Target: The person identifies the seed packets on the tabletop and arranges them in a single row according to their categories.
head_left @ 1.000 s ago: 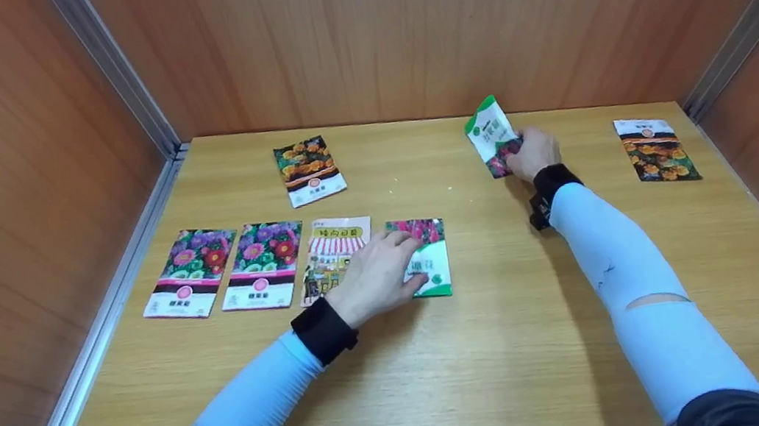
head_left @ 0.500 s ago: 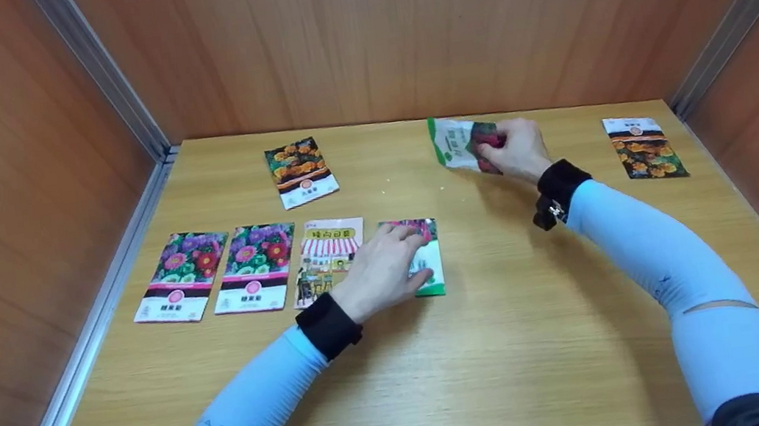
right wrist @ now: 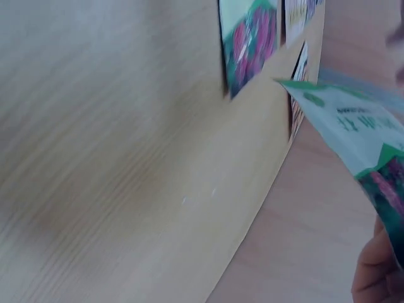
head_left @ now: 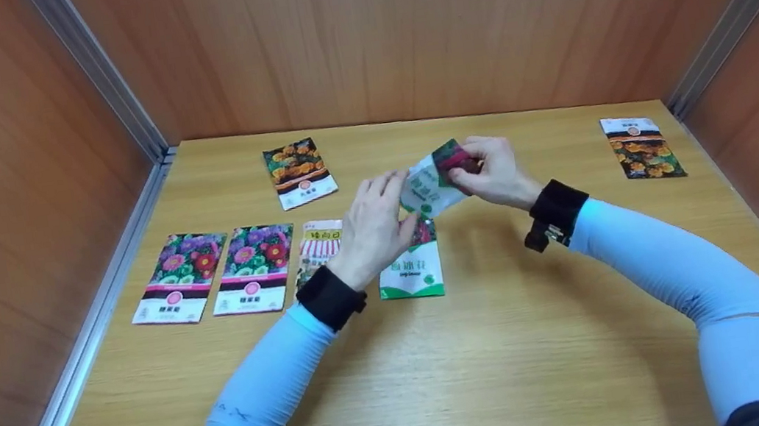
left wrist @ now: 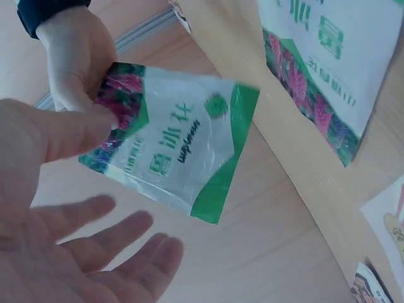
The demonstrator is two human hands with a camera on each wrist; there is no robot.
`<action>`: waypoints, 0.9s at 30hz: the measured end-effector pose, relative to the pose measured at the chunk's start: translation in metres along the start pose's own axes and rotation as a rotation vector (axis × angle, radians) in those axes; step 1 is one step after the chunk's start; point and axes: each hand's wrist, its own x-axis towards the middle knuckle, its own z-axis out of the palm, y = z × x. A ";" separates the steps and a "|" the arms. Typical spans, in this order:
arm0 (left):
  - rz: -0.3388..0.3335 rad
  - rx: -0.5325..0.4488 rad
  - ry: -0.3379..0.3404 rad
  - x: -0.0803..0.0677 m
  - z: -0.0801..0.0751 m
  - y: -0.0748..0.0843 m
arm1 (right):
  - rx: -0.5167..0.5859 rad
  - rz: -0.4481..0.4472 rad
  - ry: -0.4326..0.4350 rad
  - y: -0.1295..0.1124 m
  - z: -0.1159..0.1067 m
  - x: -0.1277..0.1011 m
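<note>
A glossy green-and-white seed packet with pink flowers [head_left: 436,179] hangs above the wooden table [head_left: 516,342], pinched in the right hand [head_left: 492,171]; the left hand [head_left: 374,228], fingers relaxed and apart, reaches its edge. Below, a matching packet [head_left: 414,271] ends a four-packet row [head_left: 250,268]; two orange-flowered packets [head_left: 640,148] lie unsorted.

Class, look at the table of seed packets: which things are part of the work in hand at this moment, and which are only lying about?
In hand:
green-and-white packet, pinched by the right hand
left hand, fingers open beside that packet
matching green packet, flat on the table below the hands

Lying about:
two pink-flower packets
striped-awning packet
orange-flower packet at the back
orange-flower packet at far right
</note>
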 end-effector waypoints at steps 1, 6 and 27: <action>-0.016 -0.033 0.007 0.002 0.000 0.000 | 0.007 -0.024 -0.016 -0.003 0.002 -0.001; -0.091 -0.214 -0.056 0.011 0.006 -0.001 | 0.022 -0.092 -0.066 -0.023 0.006 -0.007; -0.191 -0.480 -0.175 0.006 0.031 -0.001 | 0.407 0.554 -0.268 0.003 -0.011 -0.045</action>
